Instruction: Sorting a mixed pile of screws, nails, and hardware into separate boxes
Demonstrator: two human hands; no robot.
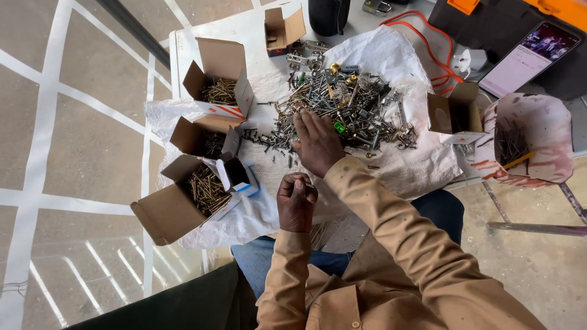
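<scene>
Over the mixed pile of screws (342,107), right hand (317,143) lies palm down, fingers spread wide & flat on the near-left edge of the heap, closed on nothing; can't tell if a screw sits pinched under the fingertips. Just below that reach, nearer the body, left hand (296,200) curls narrow round a small bunch of screws, thin shafts peeking out at the thumb side.

Left of the left-hand grip: three open cardboard boxes w/ sorted screws – far box (221,76), middle box (205,137), near box (183,195) w/ brassy screws, closest to the closed fist. Right of the raking hand: another small box (455,113), then a stained paper tub (529,137) w/ dark nails & a yellow stick.

Best judged: rake w/ fingertips only, thin the heap sideways over the white cloth (397,55) so single pieces show. Pick one type at a time, match by colour & length vs. what the fist holds. Keep the fist tight, heads aligned, so nothing slips into the lap. Empty into a box low over the opening, not from height. Mind sharp points under the flat palm.
</scene>
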